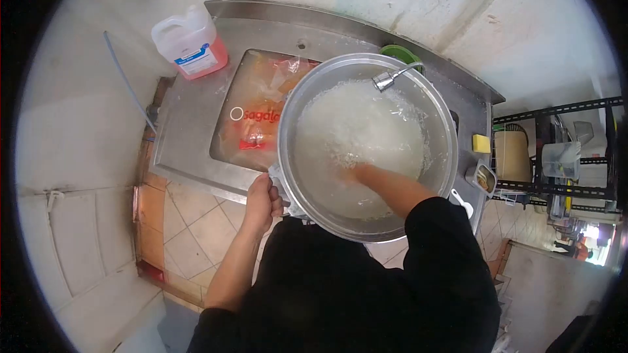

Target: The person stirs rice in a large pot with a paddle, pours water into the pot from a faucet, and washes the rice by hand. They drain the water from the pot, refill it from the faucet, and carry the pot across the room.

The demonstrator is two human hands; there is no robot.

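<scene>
A large metal pot filled with cloudy white water stands in front of me. My left hand is closed on the handle at the pot's left side. My right arm reaches into the pot, and my right hand is under the milky water, its fingers hidden. Whitish grains that look like rice show just beside it. Over the pot's far rim hangs a metal faucet head, pointing down at the water.
Left of the pot, a sink basin holds orange-tinted plastic bags. A jug of pink liquid stands at the counter's back left. On the right are a yellow sponge, a small container, a white-handled utensil and a black rack.
</scene>
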